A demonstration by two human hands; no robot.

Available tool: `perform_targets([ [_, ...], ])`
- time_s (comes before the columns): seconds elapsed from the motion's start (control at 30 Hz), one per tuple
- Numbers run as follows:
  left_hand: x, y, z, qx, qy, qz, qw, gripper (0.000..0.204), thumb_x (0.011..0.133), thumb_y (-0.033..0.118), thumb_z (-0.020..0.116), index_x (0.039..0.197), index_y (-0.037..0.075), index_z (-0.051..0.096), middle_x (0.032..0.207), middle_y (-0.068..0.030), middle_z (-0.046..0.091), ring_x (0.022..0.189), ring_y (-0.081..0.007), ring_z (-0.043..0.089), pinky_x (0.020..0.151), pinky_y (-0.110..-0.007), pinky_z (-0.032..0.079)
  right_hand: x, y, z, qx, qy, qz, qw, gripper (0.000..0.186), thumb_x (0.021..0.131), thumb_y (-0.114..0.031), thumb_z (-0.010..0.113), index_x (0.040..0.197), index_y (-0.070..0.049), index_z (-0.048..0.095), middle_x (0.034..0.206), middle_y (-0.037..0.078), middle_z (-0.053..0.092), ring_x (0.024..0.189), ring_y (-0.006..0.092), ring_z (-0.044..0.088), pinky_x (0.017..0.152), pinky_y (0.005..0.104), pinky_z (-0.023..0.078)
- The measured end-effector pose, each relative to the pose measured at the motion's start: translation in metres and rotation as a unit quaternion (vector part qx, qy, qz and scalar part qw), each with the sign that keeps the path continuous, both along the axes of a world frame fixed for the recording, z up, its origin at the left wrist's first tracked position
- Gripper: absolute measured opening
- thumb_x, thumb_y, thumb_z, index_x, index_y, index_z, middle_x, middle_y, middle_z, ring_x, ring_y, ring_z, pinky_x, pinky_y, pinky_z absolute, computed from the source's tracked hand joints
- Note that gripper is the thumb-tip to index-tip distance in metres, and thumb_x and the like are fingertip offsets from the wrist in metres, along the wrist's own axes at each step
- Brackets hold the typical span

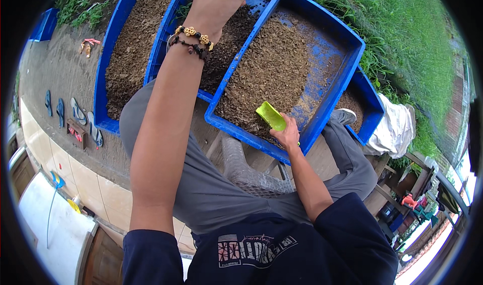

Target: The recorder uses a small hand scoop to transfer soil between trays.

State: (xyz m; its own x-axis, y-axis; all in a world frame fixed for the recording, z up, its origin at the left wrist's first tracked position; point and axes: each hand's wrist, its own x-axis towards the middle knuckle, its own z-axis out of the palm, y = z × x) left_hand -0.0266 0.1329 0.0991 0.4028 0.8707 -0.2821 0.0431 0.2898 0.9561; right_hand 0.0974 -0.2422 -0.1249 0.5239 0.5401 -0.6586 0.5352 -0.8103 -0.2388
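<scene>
Just inside the near right corner of a blue tray (pixel 329 48), the right hand (pixel 288 133) has its fingers wrapped around the handle of a green scoop (pixel 270 115). The scoop extends ahead and left of that hand, over brown crumbly material (pixel 274 66) (touching it or just above, I cannot tell). The right forearm angles inward. Farther off, the left arm reaches nearly straight, its left hand (pixel 219 3) above the neighbouring tray's (pixel 157 58) far part; whether it holds anything cannot be told.
</scene>
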Motion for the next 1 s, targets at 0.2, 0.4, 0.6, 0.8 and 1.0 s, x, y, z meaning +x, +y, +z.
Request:
perform_targets([
  [0.2, 0.001, -0.003, 0.004, 0.001, 0.0, -0.003, 1.0, 0.017, 0.093, 0.011, 0.059, 0.104, -0.001, 0.064, 0.087, -0.0024, 0.065, 0.076, -0.0073, 0.059, 0.068, -0.02, 0.048, -0.007, 0.022, -0.016, 0.044, 0.01, 0.008, 0.999, 0.081, 0.062, -0.029, 0.083, 0.138, -0.02, 0.054, 0.127, 0.014, 0.055, 0.115, 0.0343, 0.058, 0.098, 0.0456, 0.049],
  [0.4, 0.002, 0.003, -0.007, 0.004, -0.002, 0.006, 1.0, 0.017, 0.092, 0.011, 0.059, 0.103, -0.001, 0.064, 0.087, -0.0026, 0.065, 0.075, -0.0075, 0.059, 0.067, -0.02, 0.047, -0.019, 0.047, -0.026, 0.079, 0.035, 0.017, 0.996, 0.082, 0.061, -0.028, 0.082, 0.138, -0.019, 0.054, 0.125, 0.014, 0.056, 0.116, 0.0343, 0.058, 0.099, 0.0447, 0.049],
  [0.6, 0.002, 0.004, -0.006, 0.004, -0.004, -0.003, 1.0, 0.018, 0.092, 0.011, 0.059, 0.103, -0.002, 0.065, 0.086, -0.0025, 0.065, 0.075, -0.0077, 0.059, 0.067, -0.02, 0.047, -0.018, 0.049, -0.028, 0.157, 0.045, 0.009, 0.987, 0.08, 0.06, -0.028, 0.082, 0.135, -0.015, 0.057, 0.123, 0.015, 0.057, 0.115, 0.0343, 0.058, 0.1, 0.0434, 0.048],
  [0.8, 0.0, 0.004, -0.004, 0.003, -0.006, 0.002, 1.0, 0.018, 0.092, 0.011, 0.058, 0.103, -0.002, 0.065, 0.086, -0.0026, 0.065, 0.076, -0.008, 0.06, 0.067, -0.02, 0.048, -0.026, 0.091, 0.005, 0.18, 0.024, 0.014, 0.983, 0.078, 0.061, -0.03, 0.08, 0.134, -0.014, 0.058, 0.12, 0.016, 0.059, 0.113, 0.0345, 0.059, 0.1, 0.0436, 0.049],
  [1.0, 0.001, 0.003, -0.007, 0.004, -0.011, 0.007, 1.0, 0.018, 0.092, 0.011, 0.058, 0.103, -0.001, 0.065, 0.087, -0.0024, 0.065, 0.077, -0.0076, 0.06, 0.068, -0.02, 0.048, -0.025, 0.156, 0.052, 0.079, 0.044, -0.02, 0.996, 0.076, 0.064, -0.037, 0.079, 0.133, -0.012, 0.058, 0.124, 0.016, 0.06, 0.115, 0.0336, 0.059, 0.098, 0.0447, 0.049],
])
